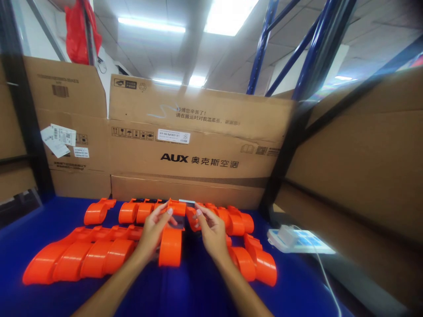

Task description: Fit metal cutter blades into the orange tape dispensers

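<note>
My left hand is closed on the upper part of an orange plastic tape dispenser, thumb on its near side. A rounded orange dispenser drum shows just below those fingers; whether it belongs to the same piece I cannot tell. A pale strip with a toothed edge lies at the far side of the held piece. At its right end my right hand pinches with thumb and forefinger, seemingly on the strip. Another orange dispenser appears beside the right thumb, partly hidden.
Several orange dispensers stand in rows on the blue surface, to the left and right. Cardboard panels wall the back. A white power strip with a cable lies at right, beside a dark rack post.
</note>
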Demonstrator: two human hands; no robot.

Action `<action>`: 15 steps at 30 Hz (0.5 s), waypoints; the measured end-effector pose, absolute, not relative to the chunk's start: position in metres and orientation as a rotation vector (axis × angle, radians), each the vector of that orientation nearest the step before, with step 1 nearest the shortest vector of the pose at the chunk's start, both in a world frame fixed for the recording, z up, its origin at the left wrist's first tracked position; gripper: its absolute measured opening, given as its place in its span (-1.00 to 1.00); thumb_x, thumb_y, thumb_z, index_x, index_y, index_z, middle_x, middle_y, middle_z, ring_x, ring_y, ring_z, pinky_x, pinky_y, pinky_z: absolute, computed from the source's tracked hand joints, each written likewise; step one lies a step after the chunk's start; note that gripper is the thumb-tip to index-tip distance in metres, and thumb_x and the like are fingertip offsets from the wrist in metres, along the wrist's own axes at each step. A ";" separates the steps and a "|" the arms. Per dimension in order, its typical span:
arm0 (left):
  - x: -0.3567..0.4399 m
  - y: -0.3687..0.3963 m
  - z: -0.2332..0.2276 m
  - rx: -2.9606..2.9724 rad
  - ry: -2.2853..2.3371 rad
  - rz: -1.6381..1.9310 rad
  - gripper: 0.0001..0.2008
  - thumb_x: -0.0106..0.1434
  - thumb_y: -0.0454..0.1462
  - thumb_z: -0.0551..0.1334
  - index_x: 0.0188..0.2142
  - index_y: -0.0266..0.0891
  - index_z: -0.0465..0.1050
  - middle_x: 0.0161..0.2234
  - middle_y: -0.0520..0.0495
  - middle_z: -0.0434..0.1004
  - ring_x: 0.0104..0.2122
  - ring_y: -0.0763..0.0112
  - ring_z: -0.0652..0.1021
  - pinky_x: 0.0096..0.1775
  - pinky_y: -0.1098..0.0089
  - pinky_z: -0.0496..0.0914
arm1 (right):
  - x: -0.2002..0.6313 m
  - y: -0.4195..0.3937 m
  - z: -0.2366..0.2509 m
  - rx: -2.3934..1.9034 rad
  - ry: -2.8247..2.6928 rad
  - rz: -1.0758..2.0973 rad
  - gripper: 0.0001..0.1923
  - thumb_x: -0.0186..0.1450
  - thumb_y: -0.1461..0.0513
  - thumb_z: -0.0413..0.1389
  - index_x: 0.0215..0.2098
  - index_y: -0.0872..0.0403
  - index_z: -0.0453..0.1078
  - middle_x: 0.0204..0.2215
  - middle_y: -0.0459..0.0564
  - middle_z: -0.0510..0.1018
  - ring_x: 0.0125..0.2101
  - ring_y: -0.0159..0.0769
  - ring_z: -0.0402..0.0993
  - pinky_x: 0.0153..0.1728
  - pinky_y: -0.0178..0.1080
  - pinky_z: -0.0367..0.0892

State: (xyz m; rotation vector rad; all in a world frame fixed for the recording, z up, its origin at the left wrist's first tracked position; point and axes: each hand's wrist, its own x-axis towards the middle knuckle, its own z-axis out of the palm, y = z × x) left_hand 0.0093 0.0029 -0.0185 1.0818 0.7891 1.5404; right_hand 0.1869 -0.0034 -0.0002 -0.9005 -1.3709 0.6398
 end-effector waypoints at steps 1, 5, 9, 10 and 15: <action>0.010 0.002 -0.018 1.093 0.793 1.540 -0.37 0.10 0.02 0.37 0.08 -0.26 0.42 -0.47 -0.03 0.58 -0.50 0.40 0.50 -0.38 0.42 0.34 | 0.187 -0.004 -0.001 -0.899 -1.404 0.618 -0.60 0.31 0.03 0.16 0.03 0.04 0.52 -0.23 0.07 0.66 -0.34 -0.19 0.58 -0.29 -0.15 0.51; 0.015 -0.001 -0.020 1.134 0.794 1.515 -0.39 0.09 -0.02 0.38 0.07 -0.28 0.43 -0.48 -0.03 0.59 -0.45 0.35 0.53 -0.27 0.36 0.37 | 0.185 -0.003 -0.004 -0.842 -1.550 0.532 -0.64 0.31 0.08 0.17 0.03 -0.02 0.53 0.00 0.09 0.59 0.05 -0.04 0.48 0.14 0.08 0.30; 0.015 -0.002 -0.020 1.116 0.780 1.496 -0.36 0.09 -0.03 0.39 0.10 -0.27 0.38 -0.51 0.00 0.57 -0.47 0.37 0.51 -0.29 0.39 0.36 | 0.184 -0.002 -0.003 -0.832 -1.630 0.474 -0.65 0.35 0.11 0.12 0.07 -0.03 0.50 0.00 0.09 0.59 0.06 -0.05 0.46 0.13 0.11 0.30; 0.013 -0.001 -0.019 1.101 0.780 1.494 -0.35 0.09 -0.03 0.39 0.10 -0.27 0.37 -0.51 0.02 0.56 -0.49 0.39 0.50 -0.32 0.41 0.35 | 0.186 -0.002 -0.002 -0.852 -1.656 0.447 -0.66 0.36 0.12 0.11 0.07 -0.03 0.49 -0.02 0.08 0.60 0.02 -0.07 0.49 0.08 0.08 0.34; 0.004 0.003 -0.016 1.013 0.802 1.589 -0.33 0.06 -0.01 0.39 0.11 -0.24 0.38 -0.54 0.04 0.53 -0.51 0.40 0.50 -0.38 0.43 0.35 | 0.203 -0.008 0.009 -0.993 -2.135 0.203 -0.89 0.26 0.23 0.22 -0.25 -0.03 0.59 -0.26 0.01 0.60 -0.17 -0.14 0.48 -0.08 -0.07 0.36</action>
